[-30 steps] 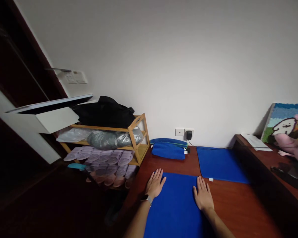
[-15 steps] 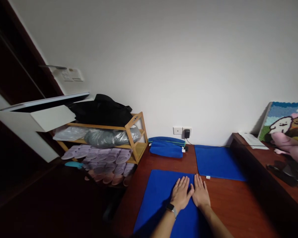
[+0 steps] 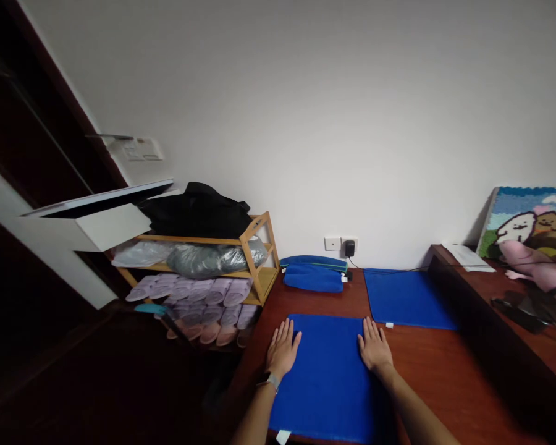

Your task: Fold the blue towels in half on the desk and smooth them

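A blue cloth (image 3: 327,377) lies spread flat on the reddish-brown wooden table, a white tag at its near left corner. My left hand (image 3: 282,349) rests flat over its far left edge, fingers stretched out. On the far right edge lies my right hand (image 3: 374,345), also flat with fingers extended. Neither hand grasps anything. A second blue cloth (image 3: 410,300) lies flat behind and to the right, close to my right fingertips. Folded blue cloths (image 3: 314,276) sit by the wall, beyond the spread cloth.
Left of the table stands a wooden rack (image 3: 259,272) with slippers (image 3: 213,293), plastic-wrapped items and a black bag (image 3: 199,213). A plug (image 3: 349,248) in the wall socket trails a cable rightward. On a raised ledge at right are a pink plush toy (image 3: 537,266) and a picture (image 3: 528,216).
My left hand has slid left from the cloth's middle to its left edge. My right hand stays at the right edge. The cloth's near edge and tag now show.
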{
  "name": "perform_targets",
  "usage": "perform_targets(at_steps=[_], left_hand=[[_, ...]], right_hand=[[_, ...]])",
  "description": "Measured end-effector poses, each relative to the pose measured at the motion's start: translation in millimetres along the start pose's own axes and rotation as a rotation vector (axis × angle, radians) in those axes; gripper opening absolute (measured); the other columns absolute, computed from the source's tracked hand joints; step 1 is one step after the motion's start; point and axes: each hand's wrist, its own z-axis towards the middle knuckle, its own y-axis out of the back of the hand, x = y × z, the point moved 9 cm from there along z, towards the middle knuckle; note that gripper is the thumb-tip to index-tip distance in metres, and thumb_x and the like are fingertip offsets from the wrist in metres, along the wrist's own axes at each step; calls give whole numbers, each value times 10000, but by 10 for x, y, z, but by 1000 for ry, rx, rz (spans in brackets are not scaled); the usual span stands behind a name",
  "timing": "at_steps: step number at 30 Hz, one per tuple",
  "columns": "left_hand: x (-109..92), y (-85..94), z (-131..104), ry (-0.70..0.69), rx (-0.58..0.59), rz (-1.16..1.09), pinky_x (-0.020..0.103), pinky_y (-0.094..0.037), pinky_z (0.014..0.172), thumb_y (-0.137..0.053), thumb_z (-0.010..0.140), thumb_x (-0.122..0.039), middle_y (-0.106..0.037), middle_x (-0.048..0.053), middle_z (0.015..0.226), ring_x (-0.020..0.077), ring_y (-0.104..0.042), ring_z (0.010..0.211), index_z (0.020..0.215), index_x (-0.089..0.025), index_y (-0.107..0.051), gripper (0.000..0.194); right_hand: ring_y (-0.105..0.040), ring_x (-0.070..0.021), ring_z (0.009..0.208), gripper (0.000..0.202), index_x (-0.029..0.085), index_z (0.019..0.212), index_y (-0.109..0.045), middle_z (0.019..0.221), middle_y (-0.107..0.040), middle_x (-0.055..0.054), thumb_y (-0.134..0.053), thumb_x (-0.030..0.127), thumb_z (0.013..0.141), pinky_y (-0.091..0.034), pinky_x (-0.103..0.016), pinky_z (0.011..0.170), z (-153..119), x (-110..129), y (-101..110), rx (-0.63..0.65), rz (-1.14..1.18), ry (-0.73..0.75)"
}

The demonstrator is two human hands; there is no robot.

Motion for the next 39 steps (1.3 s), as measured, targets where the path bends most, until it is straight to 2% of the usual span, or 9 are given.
perform_targets(at_steps=[5, 10, 13, 16, 24, 28, 31, 33, 39], left_hand=[[-393, 233, -107, -79, -175, -27, 500, -259, 1268, -206, 1059, -547, -361, 120, 1647, 271, -299, 1539, 1598, -140, -321, 685], [-1649, -91, -583, -455, -37, -95, 443, -253, 1284, -225, 1068, -521, -280, 30, 1687, 210, -243, 1559, 1632, -241, -218, 630], [-2093, -264, -782, -486, 38, -139, 426, -234, 1296, -200, 1066, -515, -263, 4, 1691, 187, -218, 1564, 1636, -261, -184, 625], [-1929, -267, -764, -354, 73, -144, 405, -238, 1300, -212, 1049, -558, -286, -11, 1675, 186, -230, 1558, 1623, -275, -254, 642], [-264, 41, -727, -4, 0, 15, 532, -254, 1267, -196, 1036, -608, -264, 99, 1673, 276, -229, 1554, 1625, -184, -241, 727], [-41, 80, -777, -15, -25, 55, 495, -274, 1264, -227, 1042, -597, -298, 100, 1666, 262, -252, 1549, 1629, -174, -220, 723], [-175, 173, -828, -41, -81, 33, 485, -281, 1269, -242, 1050, -571, -330, 78, 1658, 258, -281, 1539, 1632, -197, -215, 693], [-434, 226, -898, -90, -125, 6, 479, -283, 1274, -249, 1058, -541, -327, 48, 1660, 249, -286, 1538, 1636, -230, -201, 659], [-1942, -53, -1287, -489, -29, -124, 449, -276, 1285, -265, 1068, -490, -239, 20, 1691, 216, -231, 1559, 1641, -253, -134, 633]], right_hand=[[-122, -195, 1578, 691, 104, 1619, -138, 1706, -137, -35, -74, 438, 1018, -127, -395, 1284, -259, -45, 72, -69, 57, -33], [-127, -214, 1577, 703, 117, 1615, -186, 1696, -166, -33, -130, 471, 1011, -130, -420, 1285, -685, -35, -133, -45, 51, 13], [-124, -231, 1578, 705, 110, 1608, -219, 1694, -167, -42, -183, 464, 999, -114, -433, 1287, -792, -12, -192, -12, 18, 41], [-116, -226, 1579, 708, 101, 1611, -182, 1698, -152, -36, -154, 459, 1001, -107, -432, 1289, -802, -16, -184, -13, 4, 28], [-118, -210, 1579, 714, 105, 1612, -162, 1700, -148, -27, -140, 485, 1009, -97, -427, 1294, -785, -12, -141, -35, 48, 6], [-139, -218, 1576, 705, 94, 1612, -168, 1699, -164, -46, -140, 463, 1012, -120, -432, 1292, -855, -15, -76, -8, 73, -28], [-135, -223, 1575, 715, 99, 1614, -164, 1700, -151, -51, -106, 482, 1014, -137, -437, 1290, -1037, -24, -51, -45, 90, -35], [-132, -222, 1575, 721, 115, 1615, -182, 1697, -156, -41, -105, 504, 1014, -144, -439, 1289, -1195, -13, -79, -73, 95, -4], [-148, -253, 1573, 677, 134, 1597, -283, 1687, -209, -59, -209, 450, 1004, -132, -476, 1289, -1474, -3, -233, -42, 67, 44]])
